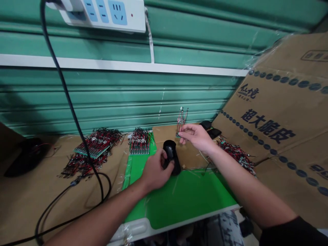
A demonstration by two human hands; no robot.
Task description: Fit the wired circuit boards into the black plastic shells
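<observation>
My left hand point(156, 171) is closed on a black plastic shell point(170, 150), long and rounded, above the green mat point(189, 194). Between the thumb and fingertips of my right hand point(196, 137) is a small wired circuit board point(178, 134). Red and black wires rise from it, with little parts at their upper ends. It is up and to the right of the shell, apart from it. Behind my right hand lie more black shells point(213, 132). A panel of wired circuit boards point(139, 146) rests on the mat's far left corner.
More wired boards lie heaped on cardboard at left point(96, 145), and another wire pile point(237, 155) is beyond my right forearm. A black cable point(67, 92) hangs from a power strip point(133, 17). A cardboard box point(282, 112) stands right; a green shutter point(115, 92) is behind.
</observation>
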